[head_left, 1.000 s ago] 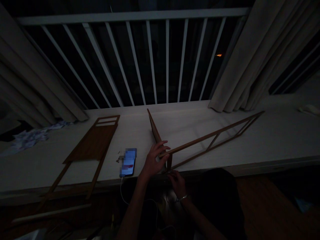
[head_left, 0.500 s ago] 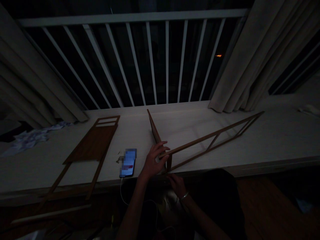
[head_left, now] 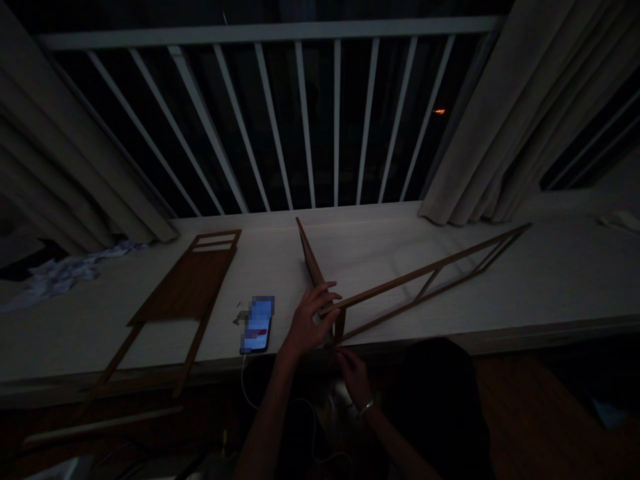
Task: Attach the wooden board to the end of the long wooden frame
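Observation:
A brown wooden frame (head_left: 395,281) stands on edge on the white sill, with long rails and crossbars reaching to the right. At its near end it meets a thin wooden panel (head_left: 309,253) seen almost edge-on. My left hand (head_left: 311,321) grips this corner, thumb and fingers around the wood. Just below, at the sill's front edge, my right hand (head_left: 354,375) is closed with its fingertips pinched against the underside of the corner. Whatever sits between those fingertips is too dark and small to make out.
Left on the sill lies another wooden frame with a panel (head_left: 185,283), its legs overhanging the edge. A phone (head_left: 257,327) on a white cable (head_left: 245,383) lies near small metal pieces (head_left: 241,317). Behind are white railings (head_left: 337,120) and curtains (head_left: 475,133). Crumpled cloth (head_left: 65,273) lies far left.
My right hand has shifted slightly, its wrist lower and its fingers more tightly bent under the corner. My left hand keeps its hold, and the wooden frame stays in place.

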The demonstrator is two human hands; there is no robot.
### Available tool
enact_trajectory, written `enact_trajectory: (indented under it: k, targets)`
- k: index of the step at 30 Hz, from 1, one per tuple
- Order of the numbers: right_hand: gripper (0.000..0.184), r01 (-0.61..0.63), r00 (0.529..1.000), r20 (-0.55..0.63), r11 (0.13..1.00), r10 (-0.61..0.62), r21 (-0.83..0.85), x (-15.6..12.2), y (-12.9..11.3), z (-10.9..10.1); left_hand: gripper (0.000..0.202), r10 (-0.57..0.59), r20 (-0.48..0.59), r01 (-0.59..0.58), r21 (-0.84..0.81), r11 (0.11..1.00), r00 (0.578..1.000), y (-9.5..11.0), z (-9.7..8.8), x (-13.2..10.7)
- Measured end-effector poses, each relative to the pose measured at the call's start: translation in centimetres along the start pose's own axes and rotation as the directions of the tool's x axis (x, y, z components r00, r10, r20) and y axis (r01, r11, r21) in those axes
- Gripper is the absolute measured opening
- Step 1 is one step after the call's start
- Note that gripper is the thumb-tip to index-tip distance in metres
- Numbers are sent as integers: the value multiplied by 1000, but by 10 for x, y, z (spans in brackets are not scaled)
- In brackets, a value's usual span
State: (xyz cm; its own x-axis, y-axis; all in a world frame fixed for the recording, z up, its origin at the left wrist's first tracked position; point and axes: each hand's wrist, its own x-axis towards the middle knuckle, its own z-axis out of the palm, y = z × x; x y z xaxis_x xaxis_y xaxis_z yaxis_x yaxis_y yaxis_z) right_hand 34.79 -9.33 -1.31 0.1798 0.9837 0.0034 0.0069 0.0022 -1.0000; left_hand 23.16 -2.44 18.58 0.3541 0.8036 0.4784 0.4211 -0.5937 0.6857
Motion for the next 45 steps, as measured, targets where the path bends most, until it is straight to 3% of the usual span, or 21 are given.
enact_trajectory:
  k: [10,16,23,27,32,39,45]
  targets:
    - [34,-142,985,-50,942,164,303,-3,14,14,23,5,5,-5,-8,1000,1000,-1,0,0]
    - [37,-268,941,-25,789,337,553,-7,10,21,24,12,2,-12,-13,1000,1000,-2,1,0]
    - [37,-266,904,-64,675,422,688,-3,10,28,24,17,6,-17,-8,1000,1000,-2,1,0]
    - [31,-289,870,-79,632,487,719,-4,7,29,24,21,-5,-21,-8,1000,1000,-2,1,0]
    - [29,-404,841,43,573,540,713,-6,-3,26,23,26,-4,-26,-13,1000,1000,-2,1,0]
    - [27,-430,823,76,530,563,731,-7,-8,26,23,19,-6,-19,-8,1000,1000,-1,0,0]
    - [26,-443,799,132,425,587,789,-9,-6,28,23,10,0,-10,-9,1000,1000,-1,1,0]
